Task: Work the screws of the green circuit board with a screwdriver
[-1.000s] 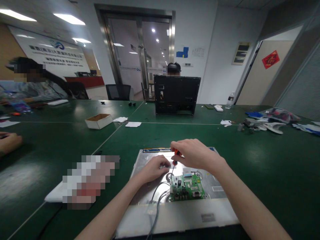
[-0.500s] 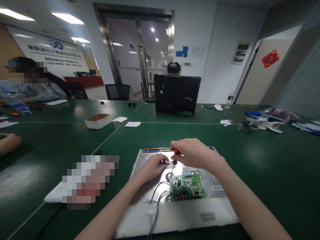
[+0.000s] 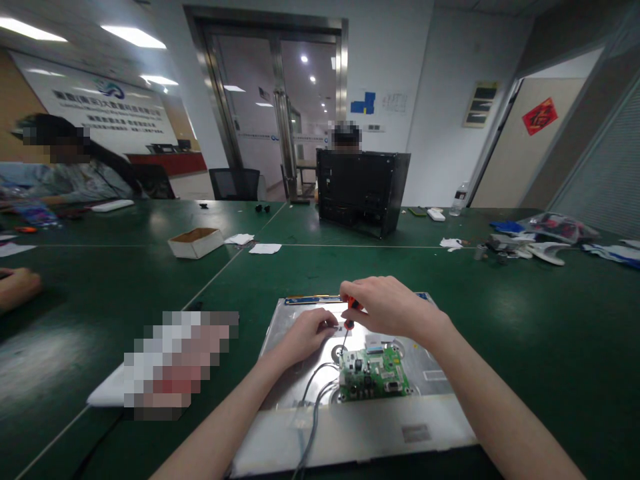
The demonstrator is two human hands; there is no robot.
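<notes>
My right hand (image 3: 387, 307) is closed around the orange-and-black handle of a screwdriver (image 3: 349, 325). Its thin shaft points down, with the tip at the upper left corner of a green circuit board (image 3: 375, 373). The board sits on the silver metal back of a display panel (image 3: 430, 407) lying on the table. Left of the screwdriver, my left hand (image 3: 311, 331) rests on the metal with bent fingers slightly apart, holding nothing that I can see. Grey cables (image 3: 316, 420) run from the board's left side over the panel's near edge.
A pixelated white packet (image 3: 107, 387) lies left on the green table (image 3: 525, 347). Farther back are an open carton (image 3: 197, 243) and papers (image 3: 265, 249). Across the table a person stays behind a black monitor casing (image 3: 360, 190); another person (image 3: 90, 180) sits at left. Clutter (image 3: 545, 230) lies at right.
The black casing across the table has turned and shifted slightly right, showing its side. My hands and the screwdriver stay almost where they were.
</notes>
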